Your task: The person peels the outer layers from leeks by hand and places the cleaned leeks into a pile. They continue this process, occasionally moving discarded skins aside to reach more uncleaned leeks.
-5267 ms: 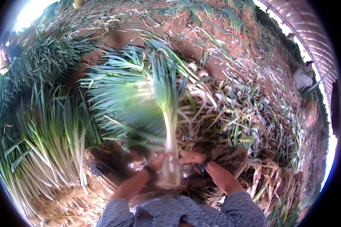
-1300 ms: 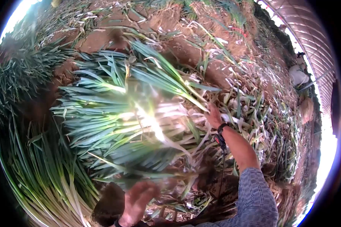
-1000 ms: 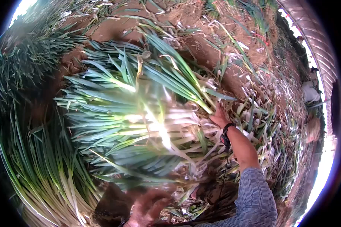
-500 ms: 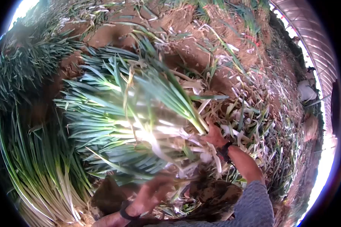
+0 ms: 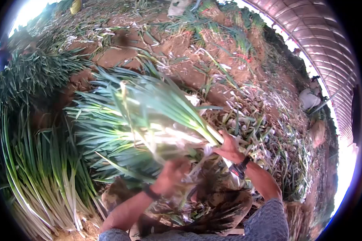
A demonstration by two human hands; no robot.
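My right hand (image 5: 229, 148) is closed around the pale lower stems of green onions (image 5: 189, 114). Their long leaves reach up and to the left, blurred by motion. Lower and to the left, my left hand (image 5: 173, 174) is smeared, but its fingers look curled. Whether a thin pale strip near its fingertips is held, I cannot make out. Beneath the held onions lies a broad heap of green onions (image 5: 98, 124), white stems toward me and leaves to the left. Both hands are over its stem end, above my lap (image 5: 225, 205).
More green onions (image 5: 40, 168) lean at the lower left, roots down. Another leafy pile (image 5: 36, 76) lies beyond them. Stripped leaf scraps (image 5: 269, 148) cover the soil (image 5: 116, 54) on the right. Tied bundles (image 5: 213, 36) and a white sack (image 5: 309, 99) are farther off, beneath an arched roof (image 5: 309, 32).
My left hand has moved up and slightly right, toward the stem end of the heap. My right hand still grips the green onions, nearly in place. The camera view has shifted.
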